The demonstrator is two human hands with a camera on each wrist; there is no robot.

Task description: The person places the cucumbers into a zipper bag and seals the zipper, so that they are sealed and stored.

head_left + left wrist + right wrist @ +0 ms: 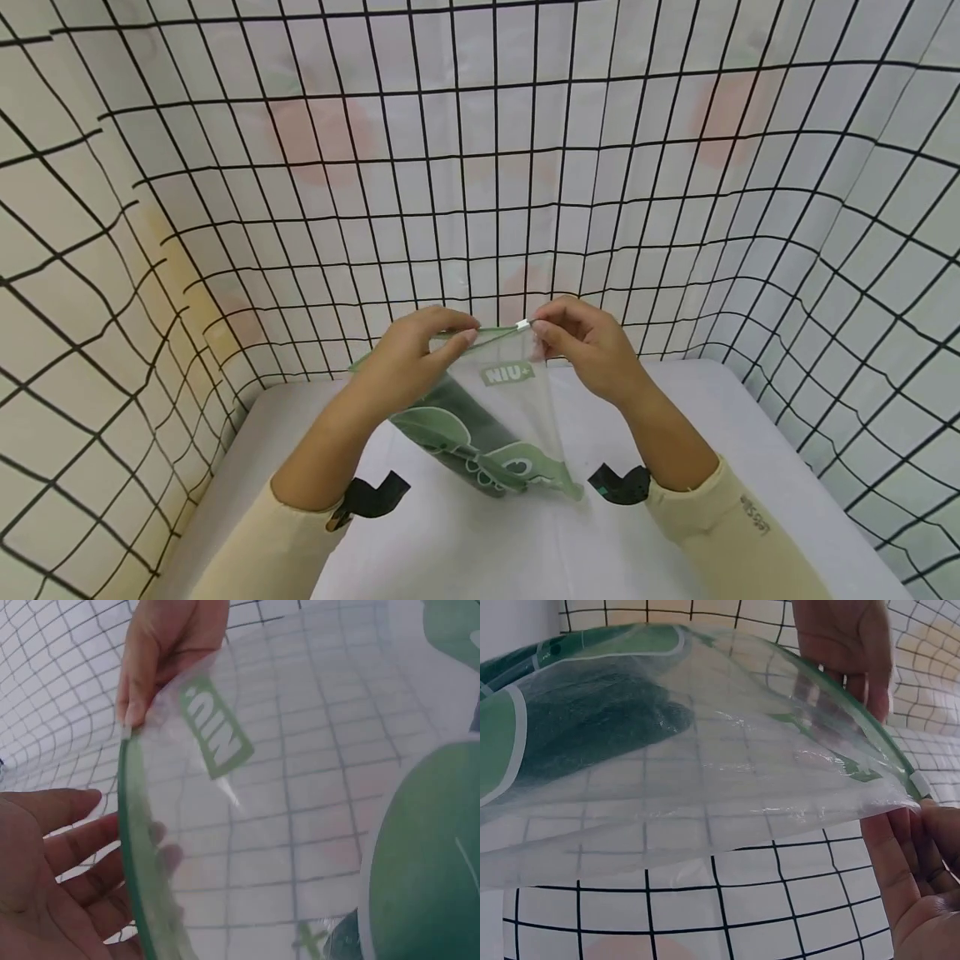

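Note:
A clear slider zip bag (517,417) with green leaf prints and a "NIU+" label hangs tilted between both hands, above the white table. A dark green, soft-looking item (607,724) lies inside; its kind is unclear. My right hand (592,346) pinches the bag's upper corner, right beside the white slider (522,325). At the green zip edge is my left hand (412,358). Its fingers reach behind the film, fairly straight, and the thumb stands apart from the edge in the left wrist view. The zip edge bows between the hands in the right wrist view.
A white table (480,550) lies under the bag. Black grid netting (495,183) rises at the back and both sides, with pale cloth behind it. Black straps (375,496) stick out near both cuffs.

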